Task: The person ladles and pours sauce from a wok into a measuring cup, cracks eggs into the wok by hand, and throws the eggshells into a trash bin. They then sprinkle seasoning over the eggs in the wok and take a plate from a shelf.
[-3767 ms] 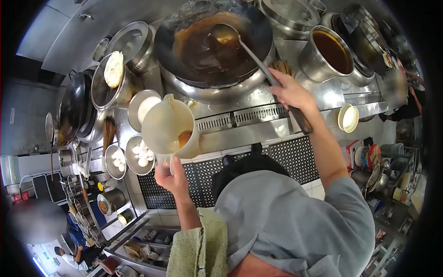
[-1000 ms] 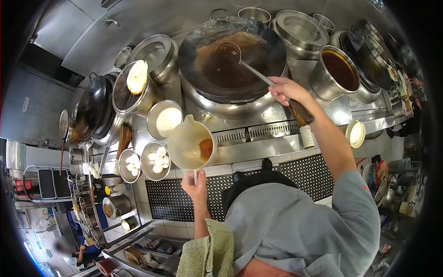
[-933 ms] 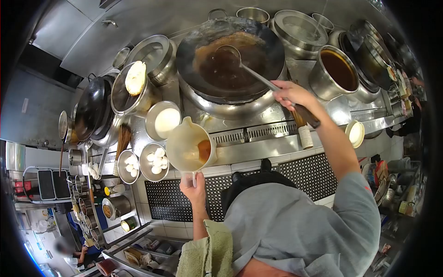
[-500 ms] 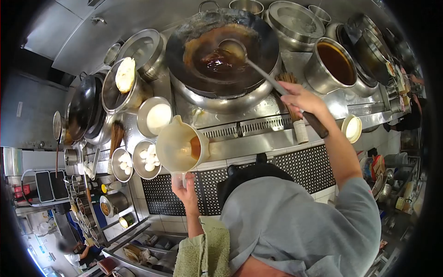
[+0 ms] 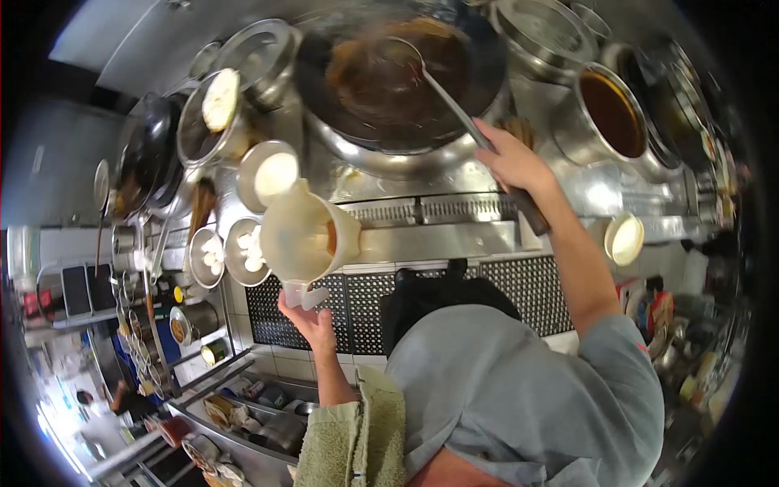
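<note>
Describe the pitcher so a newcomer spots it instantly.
Start at the big dark wok. Below and left of it in view, the left hand holds the pale pitcher by its handle. Its pouring spout sets it apart from the metal bowls beside it.

No readable text, labels, brands, numbers or signs anywhere in view; small marks in the blurred background too unclear to read.

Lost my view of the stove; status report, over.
Left hand holding pitcher, amber liquid inside. Right hand gripping ladle, its head in the wok. Metal bowl of white rounds crowds the pitcher's side.
</note>
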Demonstrator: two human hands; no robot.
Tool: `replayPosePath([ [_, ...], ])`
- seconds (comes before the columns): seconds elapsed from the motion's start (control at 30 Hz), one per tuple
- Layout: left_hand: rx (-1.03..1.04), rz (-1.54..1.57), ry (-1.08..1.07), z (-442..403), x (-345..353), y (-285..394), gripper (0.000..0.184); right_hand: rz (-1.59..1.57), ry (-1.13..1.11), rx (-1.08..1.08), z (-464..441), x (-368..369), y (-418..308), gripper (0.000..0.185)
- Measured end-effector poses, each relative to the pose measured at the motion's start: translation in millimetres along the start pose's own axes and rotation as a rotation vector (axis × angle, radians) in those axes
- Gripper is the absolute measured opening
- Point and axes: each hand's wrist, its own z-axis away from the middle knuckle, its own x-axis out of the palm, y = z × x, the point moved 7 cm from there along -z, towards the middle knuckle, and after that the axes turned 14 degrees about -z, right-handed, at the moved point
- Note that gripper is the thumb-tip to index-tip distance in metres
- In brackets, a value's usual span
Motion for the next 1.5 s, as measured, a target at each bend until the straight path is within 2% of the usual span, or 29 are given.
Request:
replayPosePath([
  [0.07, 0.002, -0.024, 0.038, 6.5, -5.6, -3.2, 0.110, -0.172, -0.154, 0.054, 9.8, -10.8, -0.7, 0.060],
  [0.1, 0.002, -0.042, 0.058, 18.2, -11.5, -26.2, 0.107, -0.250, -0.198, 0.109, 17.4, -18.6, 4.3, 0.061],
  [0.13, -0.030, -0.025, 0.059, 23.7, -13.1, -34.8, 0.100, -0.193, -0.140, 0.107, 22.2, -22.5, -6.1, 0.061],
  [0.17, -0.087, -0.113, 0.007, 34.0, -18.1, -55.2, 0.093, -0.147, -0.070, 0.116, 23.3, -22.7, -11.2, 0.061],
  [0.2, -0.180, -0.162, -0.028, 44.6, -21.0, -76.3, 0.086, -0.151, -0.110, 0.096, 13.0, -7.3, -7.7, 0.061],
  [0.23, -0.249, -0.209, -0.097, 57.4, -21.7, -111.7, 0.076, -0.041, 0.016, 0.050, -0.8, -2.9, -3.4, 0.062],
  [0.27, -0.407, -0.319, -0.252, 76.9, -19.7, -155.9, 0.067, 0.078, 0.153, 0.010, -7.4, -3.1, -3.5, 0.062],
  [0.3, -0.493, -0.367, -0.500, 94.3, -14.5, -184.2, 0.061, 0.004, 0.115, 0.017, -8.0, 8.2, -4.5, 0.063],
  [0.33, -0.670, -0.479, -0.591, 125.9, -18.7, -226.5, 0.054, -0.102, 0.018, 0.048, -3.6, 12.0, -6.5, 0.063],
  [0.4, -0.770, -0.726, -0.905, 189.0, -32.3, -307.2, 0.057, -0.218, -0.070, 0.084, 16.6, 2.6, -5.9, 0.062],
  [0.5, -1.236, -0.589, -0.872, 240.7, -60.4, -329.7, 0.050, -0.264, -0.034, 0.135, 23.7, -4.2, 7.1, 0.064],
  [0.53, -1.287, -0.486, -0.828, 243.8, -63.9, -328.8, 0.046, -0.026, 0.064, 0.016, 11.0, 0.6, 3.0, 0.065],
  [0.57, -1.316, -0.370, -0.786, 243.4, -63.6, -327.8, 0.043, -0.026, 0.091, 0.054, 8.7, 7.8, 0.4, 0.064],
  [0.63, -1.327, -0.180, -0.707, 232.0, -62.1, -325.7, 0.037, -0.028, 0.144, 0.130, 4.9, 28.2, -16.7, 0.064],
  [0.77, -1.184, -0.053, -0.544, 161.7, -52.0, -326.5, 0.025, -0.308, -0.043, 0.130, 37.5, 14.6, -14.4, 0.063],
  [0.9, -0.961, -0.083, -0.435, 101.6, -45.2, -304.3, 0.021, 0.096, 0.134, -0.046, 11.4, 21.4, -23.1, 0.061],
  [0.93, -0.931, -0.232, -0.466, 95.4, -44.8, -300.8, 0.023, 0.019, 0.118, 0.032, 12.7, 34.2, -25.8, 0.060],
  [1.0, -0.949, -0.242, -0.544, 89.4, -39.9, -291.9, 0.024, -0.176, 0.016, 0.141, 18.3, 37.3, -15.0, 0.060],
  [1.1, -0.960, -0.232, -0.582, 99.3, -43.0, -305.4, 0.022, -0.215, -0.030, 0.125, 41.5, 9.6, -10.3, 0.062],
  [1.17, -1.078, -0.117, -0.579, 129.9, -51.6, -328.9, 0.021, -0.096, 0.038, 0.165, 40.5, 15.1, -21.0, 0.061],
  [1.2, -1.374, 0.665, -0.803, 164.1, -43.8, -381.4, 0.019, -0.021, 0.103, 0.113, 26.2, 21.5, -25.8, 0.061],
  [1.23, -1.375, 0.663, -0.804, 178.2, -46.4, -391.8, 0.019, 0.051, 0.169, 0.060, 17.5, 24.0, -25.5, 0.061],
  [1.27, -0.798, 0.280, -1.057, 170.7, -42.1, -383.3, 0.019, 0.047, 0.138, 0.058, 15.9, 27.5, -14.5, 0.061],
  [1.3, -0.898, 0.257, -1.004, 175.5, -44.7, -385.8, 0.018, 0.045, 0.142, 0.058, 23.0, 19.4, -13.9, 0.061],
  [1.37, -1.373, 0.230, -0.654, 184.0, -56.6, -388.0, 0.016, -0.239, -0.048, 0.130, 42.8, 11.9, -12.1, 0.061],
  [1.4, -1.442, 0.195, -0.575, 182.7, -55.0, -381.4, 0.016, -0.224, -0.018, 0.142, 47.0, 3.8, -11.1, 0.060],
  [1.43, -1.420, 0.156, -0.587, 179.1, -50.3, -369.3, 0.015, -0.221, -0.024, 0.144, 42.9, 7.2, -13.9, 0.060],
  [1.47, -1.262, 0.069, -0.744, 167.2, -41.6, -356.2, 0.012, -0.120, 0.077, 0.119, 36.8, 6.9, -20.3, 0.060],
  [1.5, -1.261, 0.072, -0.739, 164.5, -35.4, -342.9, 0.012, -0.017, 0.178, 0.087, 32.6, 3.5, -27.2, 0.060],
])
